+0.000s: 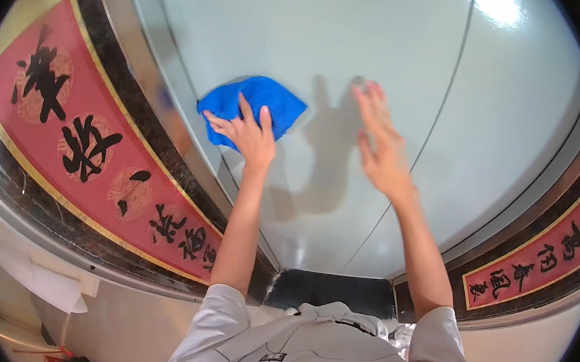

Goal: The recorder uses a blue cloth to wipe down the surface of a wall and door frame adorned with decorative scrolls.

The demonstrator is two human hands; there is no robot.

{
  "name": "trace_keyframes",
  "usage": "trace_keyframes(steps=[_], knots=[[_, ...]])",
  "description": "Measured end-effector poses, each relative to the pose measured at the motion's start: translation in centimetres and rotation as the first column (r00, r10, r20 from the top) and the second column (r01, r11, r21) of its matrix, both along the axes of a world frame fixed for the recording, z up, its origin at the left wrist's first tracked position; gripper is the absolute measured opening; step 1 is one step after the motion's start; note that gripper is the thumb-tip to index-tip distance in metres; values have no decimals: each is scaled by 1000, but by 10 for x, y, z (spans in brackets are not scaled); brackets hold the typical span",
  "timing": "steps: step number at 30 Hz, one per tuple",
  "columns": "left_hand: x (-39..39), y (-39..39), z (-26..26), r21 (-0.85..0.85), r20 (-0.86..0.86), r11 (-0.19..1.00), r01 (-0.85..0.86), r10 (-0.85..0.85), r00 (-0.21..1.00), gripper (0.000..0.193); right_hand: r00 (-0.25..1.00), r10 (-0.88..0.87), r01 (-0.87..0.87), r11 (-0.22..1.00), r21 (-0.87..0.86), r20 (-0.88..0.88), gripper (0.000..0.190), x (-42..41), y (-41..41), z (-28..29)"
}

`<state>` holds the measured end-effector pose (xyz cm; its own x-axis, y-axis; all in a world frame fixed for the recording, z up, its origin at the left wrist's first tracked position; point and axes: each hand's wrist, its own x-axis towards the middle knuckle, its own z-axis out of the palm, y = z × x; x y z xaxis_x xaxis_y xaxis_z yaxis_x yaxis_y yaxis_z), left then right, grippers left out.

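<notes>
A blue cloth (272,98) lies spread against a smooth pale grey-green door panel (335,39). My left hand (252,138) rests on the lower part of the cloth with its fingers apart, pressing it to the panel near the panel's left edge. To the right, my right hand (382,148) is raised with nothing in it, its fingers extended and slightly blurred. Its shadow falls on the panel between the two hands. Whether the right hand touches the panel, I cannot tell.
Red paper banners with black brush writing flank the panel, a large one (128,170) at left and another (528,261) at right, both on dark stone-like frames. A thin vertical seam crosses the panel right of centre. White paper (57,284) hangs at the lower left.
</notes>
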<state>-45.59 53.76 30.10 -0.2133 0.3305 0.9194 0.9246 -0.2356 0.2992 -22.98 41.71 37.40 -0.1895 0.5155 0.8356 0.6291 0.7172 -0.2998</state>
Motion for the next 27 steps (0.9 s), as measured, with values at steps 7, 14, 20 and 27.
trace_keyframes(steps=[7,14,20,27], knots=[[43,-20,45,-1,-93,998,58,-58,994,74,937,-244,261,965,34,-251,55,130,-46,-34],[80,-26,79,198,68,979,49,-63,996,94,878,-285,252,958,-135,-386,47,189,-80,-79],[42,1,51,58,126,973,-225,216,968,77,809,-335,220,934,-280,-483,42,229,-111,-112],[16,7,22,185,-122,981,-55,78,989,80,751,-405,205,894,-399,-521,39,252,-108,-155]])
